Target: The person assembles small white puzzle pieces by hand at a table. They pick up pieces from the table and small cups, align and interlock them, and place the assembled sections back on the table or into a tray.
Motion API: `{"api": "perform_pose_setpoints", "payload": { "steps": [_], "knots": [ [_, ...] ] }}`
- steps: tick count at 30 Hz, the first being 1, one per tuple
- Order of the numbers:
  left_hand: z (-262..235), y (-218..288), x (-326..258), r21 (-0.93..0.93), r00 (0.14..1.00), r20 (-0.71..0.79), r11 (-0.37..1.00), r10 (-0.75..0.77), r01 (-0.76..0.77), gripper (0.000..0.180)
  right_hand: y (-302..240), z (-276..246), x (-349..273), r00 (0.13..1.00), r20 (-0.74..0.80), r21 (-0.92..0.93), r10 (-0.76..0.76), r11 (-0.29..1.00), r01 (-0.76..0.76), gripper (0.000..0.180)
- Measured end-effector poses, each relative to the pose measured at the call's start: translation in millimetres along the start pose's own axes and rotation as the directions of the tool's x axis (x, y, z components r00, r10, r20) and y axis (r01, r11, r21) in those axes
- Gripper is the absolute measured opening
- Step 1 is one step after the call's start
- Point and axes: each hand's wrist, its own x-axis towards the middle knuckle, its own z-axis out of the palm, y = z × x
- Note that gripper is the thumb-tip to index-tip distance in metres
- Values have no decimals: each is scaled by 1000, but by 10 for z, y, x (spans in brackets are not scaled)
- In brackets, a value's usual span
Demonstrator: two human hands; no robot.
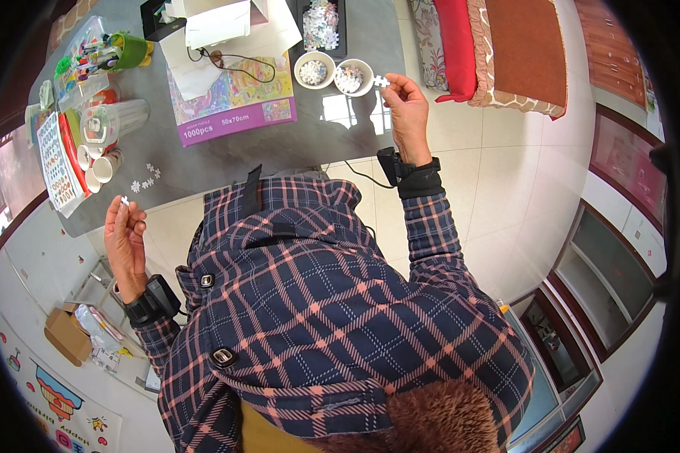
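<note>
My left hand (126, 240), at the table's near left corner, pinches a small white jigsaw piece (125, 201) at its fingertips. My right hand (409, 113) is raised beside two white cups, and a jigsaw piece (382, 81) sits between its thumb and fingers. The right cup (366, 73), closest to that hand, contains many pieces; so does the left cup (315, 57). Behind them lies a black tray (342, 47) heaped with more pieces. Several loose white pieces (145, 181) lie on the grey table (227, 162) near my left hand.
A purple jigsaw box (238, 124) stands on the table with papers and a dark cord (261, 79) over it. At the left are a sticker sheet (57, 162), tipped cups (107, 164), a clear container (125, 117) and a green pen holder (132, 51). A red-edged seat (461, 57) is at right.
</note>
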Motion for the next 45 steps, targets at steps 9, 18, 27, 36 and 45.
{"api": "perform_pose_setpoints", "payload": {
  "steps": [9,18,27,36,45],
  "knots": [
    [32,-6,18,17,1000,12,1000,4,-4,24,51,-11,-18,1000,4,-10,-6,1000,6,28],
    [-25,-24,43,-2,1000,31,1000,-3,3,24,81,92,9,998,18,-124,-53,991,54,26],
    [-25,-15,17,35,1000,20,999,-16,15,31,96,217,34,997,48,-289,-59,955,70,27],
    [425,77,114,103,980,194,994,-40,20,26,44,191,-25,999,6,-326,-47,944,46,35],
    [1315,252,172,330,844,521,942,-129,-59,23,-37,335,-273,996,59,-126,67,990,-60,19]
  ]
}}
